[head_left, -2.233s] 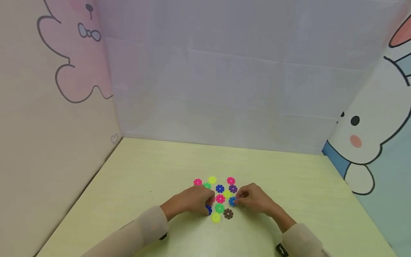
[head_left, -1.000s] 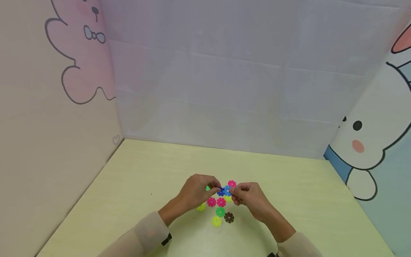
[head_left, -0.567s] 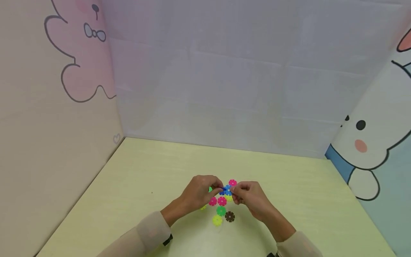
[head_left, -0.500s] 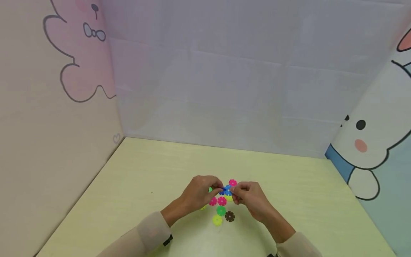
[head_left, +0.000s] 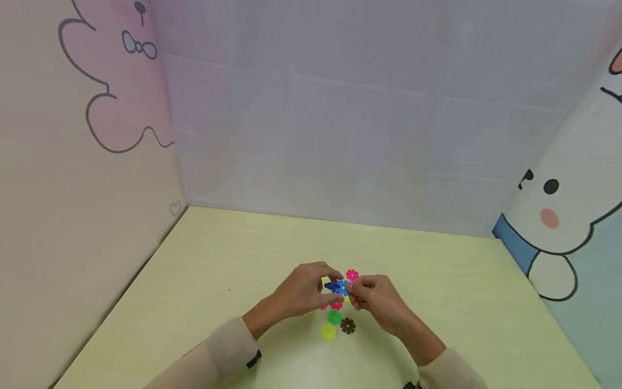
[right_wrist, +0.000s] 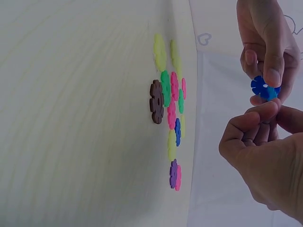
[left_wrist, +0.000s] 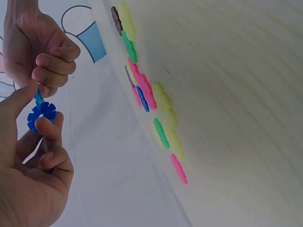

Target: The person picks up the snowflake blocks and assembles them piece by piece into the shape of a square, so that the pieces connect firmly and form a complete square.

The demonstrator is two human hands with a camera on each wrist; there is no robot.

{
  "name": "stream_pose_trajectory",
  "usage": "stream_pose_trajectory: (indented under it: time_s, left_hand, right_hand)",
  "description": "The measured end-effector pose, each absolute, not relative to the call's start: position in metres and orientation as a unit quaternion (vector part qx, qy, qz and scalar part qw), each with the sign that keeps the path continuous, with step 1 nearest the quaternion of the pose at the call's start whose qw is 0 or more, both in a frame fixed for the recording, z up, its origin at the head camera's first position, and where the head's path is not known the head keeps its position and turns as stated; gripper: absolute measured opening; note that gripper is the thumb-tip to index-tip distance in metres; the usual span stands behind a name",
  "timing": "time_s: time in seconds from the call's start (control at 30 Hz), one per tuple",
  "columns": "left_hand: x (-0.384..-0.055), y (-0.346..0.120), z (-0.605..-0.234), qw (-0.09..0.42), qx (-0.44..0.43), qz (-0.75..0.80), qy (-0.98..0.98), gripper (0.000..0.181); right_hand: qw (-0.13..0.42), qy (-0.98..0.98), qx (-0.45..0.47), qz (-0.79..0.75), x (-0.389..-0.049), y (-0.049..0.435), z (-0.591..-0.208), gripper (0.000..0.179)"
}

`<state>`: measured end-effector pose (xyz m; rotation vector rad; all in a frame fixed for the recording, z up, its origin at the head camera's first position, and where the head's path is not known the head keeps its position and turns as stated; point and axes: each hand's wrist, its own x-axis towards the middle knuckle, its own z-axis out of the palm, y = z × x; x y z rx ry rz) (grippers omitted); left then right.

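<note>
My right hand (head_left: 381, 298) pinches a light-blue snowflake disc (head_left: 343, 290) above the table. A dark-blue snowflake disc (left_wrist: 34, 119) is joined to it at an angle, edge to edge, as the left wrist view shows. My left hand (head_left: 302, 292) is around the dark-blue disc, its thumb and fingers spread apart above and below it in the head view. Beneath the hands lie loose discs, among them a brown disc (head_left: 347, 326), a green disc (head_left: 334, 317) and a pink disc (head_left: 352, 275). Others are partly hidden by the hands.
Several flat discs lie close together on the pale table (head_left: 233, 243), including a yellow disc (head_left: 329, 331) nearest me and a purple disc (right_wrist: 173, 173). A plain back wall (head_left: 311, 135) and cartoon-printed side walls enclose the table.
Both hands came together from the table, each with a blue disc, and the two discs are now joined. My left thumb and fingers have since spread from the dark-blue disc.
</note>
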<state>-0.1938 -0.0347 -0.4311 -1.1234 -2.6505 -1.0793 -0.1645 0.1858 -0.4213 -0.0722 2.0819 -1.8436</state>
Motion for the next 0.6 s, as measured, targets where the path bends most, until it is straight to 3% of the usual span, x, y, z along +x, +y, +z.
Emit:
stream_pose_trajectory:
  time_s: [0.2,0.33,0.43,0.6]
  left_hand:
    - [-0.191,-0.035,-0.438,0.006,-0.363,-0.381,-0.850,0.031]
    - [-0.187,-0.039,-0.441,0.001,-0.342,-0.385,-0.857,0.031]
    - [-0.186,-0.042,-0.443,0.008,-0.323,-0.381,-0.866,0.032]
    - [-0.182,-0.046,-0.450,0.024,-0.315,-0.374,-0.872,0.032]
  right_hand:
    - [0.194,0.744,-0.028,-0.639,-0.162,0.187,-0.425,0.028]
    - [0.141,0.821,-0.037,-0.552,-0.159,0.192,-0.433,0.030]
    - [0.099,0.893,-0.086,-0.430,-0.156,0.198,-0.445,0.022]
    - [0.079,0.934,-0.198,-0.286,-0.148,0.200,-0.469,0.013]
